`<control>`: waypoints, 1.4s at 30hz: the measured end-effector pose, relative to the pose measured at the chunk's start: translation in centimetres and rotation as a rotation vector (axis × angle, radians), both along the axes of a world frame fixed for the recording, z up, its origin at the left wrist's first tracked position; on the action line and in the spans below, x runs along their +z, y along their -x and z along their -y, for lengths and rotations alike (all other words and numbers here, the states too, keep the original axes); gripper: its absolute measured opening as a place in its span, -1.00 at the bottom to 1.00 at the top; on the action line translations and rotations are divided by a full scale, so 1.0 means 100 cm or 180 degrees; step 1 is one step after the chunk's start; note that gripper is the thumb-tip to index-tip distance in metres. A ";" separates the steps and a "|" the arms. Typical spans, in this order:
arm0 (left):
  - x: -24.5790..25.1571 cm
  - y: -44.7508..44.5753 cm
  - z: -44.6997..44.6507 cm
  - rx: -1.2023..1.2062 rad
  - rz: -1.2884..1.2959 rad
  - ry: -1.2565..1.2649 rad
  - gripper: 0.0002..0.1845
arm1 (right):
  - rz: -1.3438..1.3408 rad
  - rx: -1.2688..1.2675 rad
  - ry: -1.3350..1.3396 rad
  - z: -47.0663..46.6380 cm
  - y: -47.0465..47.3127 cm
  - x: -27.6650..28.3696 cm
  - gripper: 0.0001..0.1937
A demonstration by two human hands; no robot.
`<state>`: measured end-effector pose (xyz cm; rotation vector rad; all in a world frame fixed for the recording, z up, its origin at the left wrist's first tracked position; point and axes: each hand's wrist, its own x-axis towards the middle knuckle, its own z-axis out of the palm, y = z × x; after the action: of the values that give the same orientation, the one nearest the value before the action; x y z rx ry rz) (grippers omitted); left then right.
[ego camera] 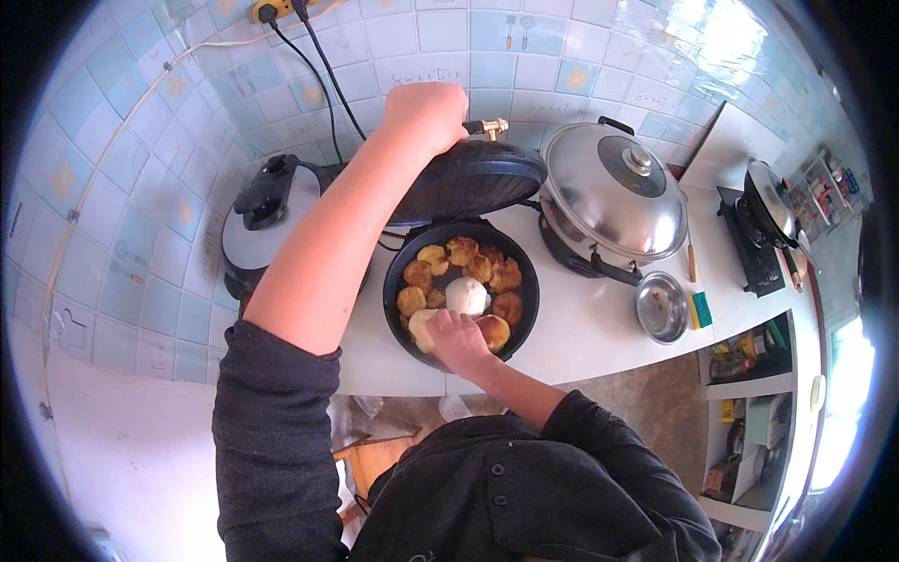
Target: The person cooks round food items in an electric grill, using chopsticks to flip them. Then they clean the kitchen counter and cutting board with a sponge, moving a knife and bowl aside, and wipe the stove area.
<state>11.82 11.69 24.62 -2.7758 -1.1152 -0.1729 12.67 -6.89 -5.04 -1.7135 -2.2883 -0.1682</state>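
Note:
My left hand (425, 116) is closed on the handle (484, 127) of a round black electric griddle's lid (477, 179), which stands raised above the pan. Browned round, flat pieces of food (507, 272) lie in a ring in the black pan (532, 298). A smooth white rounded lump (466, 295), perhaps dough, sits near the middle. My right hand (460, 341) reaches into the lower part of the pan, its fingers at a pale flat piece (421, 329). Whether they grip it is hidden. A browned piece (493, 332) lies right of that hand.
Left of the pan stands another black-and-silver appliance (270, 235), partly behind my left arm. On the right are a lidded steel pan (597, 197), a steel bowl (661, 308), a sponge (701, 310) and a stove with a covered wok (769, 193). Cords hang from a yellow power strip (284, 8).

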 end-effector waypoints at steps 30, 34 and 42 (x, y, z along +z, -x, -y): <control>-0.222 0.073 0.175 -0.1423 0.0108 0.1181 -0.88 | -0.2309 -0.1609 0.1507 0.159 -0.095 0.026 -0.78; -0.211 0.079 0.170 -0.1273 0.0229 0.1559 -0.85 | -0.2205 -0.1607 0.1834 0.163 -0.102 0.015 -0.79; -0.194 0.055 0.175 -0.1061 -0.0281 0.1429 -0.81 | -0.2317 -0.2050 0.1556 0.202 -0.160 0.011 -0.80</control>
<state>6.28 -5.77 5.18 -3.3132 -0.7337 0.1894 28.64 -27.04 -3.92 -2.1982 -1.2640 0.8141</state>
